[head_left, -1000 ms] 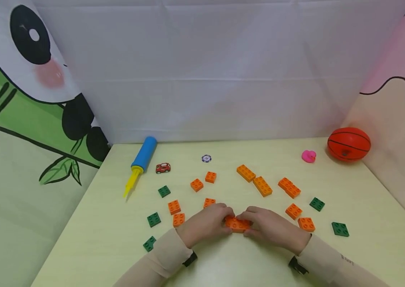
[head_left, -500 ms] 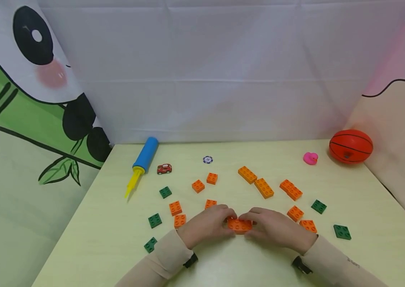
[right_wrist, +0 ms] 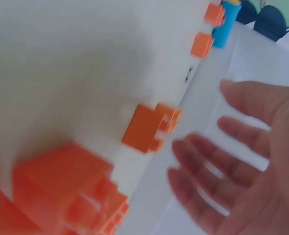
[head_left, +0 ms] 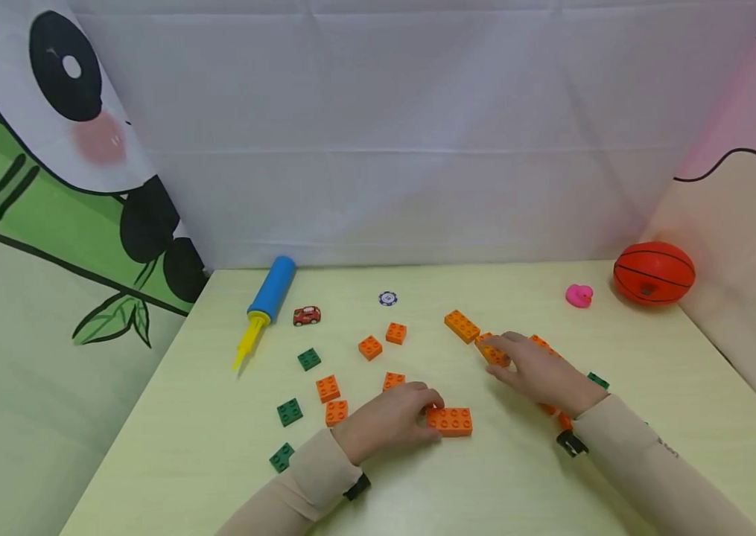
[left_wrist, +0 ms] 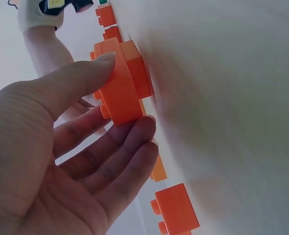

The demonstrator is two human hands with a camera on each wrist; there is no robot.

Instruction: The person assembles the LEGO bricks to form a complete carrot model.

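My left hand (head_left: 387,423) pinches a long orange building brick (head_left: 451,421) between thumb and fingers at its left end. Another orange brick (left_wrist: 136,68) sits directly beneath it in the left wrist view. My right hand (head_left: 545,371) reaches over a long orange brick (head_left: 490,350), fingers spread and relaxed. In the right wrist view a gap shows between those fingers and that brick (right_wrist: 143,128). A second long orange brick (head_left: 461,326) lies just behind it. The right hand and sleeve partly cover several orange bricks and a green brick (head_left: 598,380).
Small orange bricks (head_left: 369,348) and green bricks (head_left: 289,412) lie scattered left of centre. Along the back are a blue and yellow pump (head_left: 270,290), a red toy car (head_left: 307,316), a round chip (head_left: 387,298), a pink duck (head_left: 579,295) and a toy basketball (head_left: 654,273).
My right hand has let go of the held orange brick and moved up and right to the long orange brick. The left hand stays in place, still pinching its brick.
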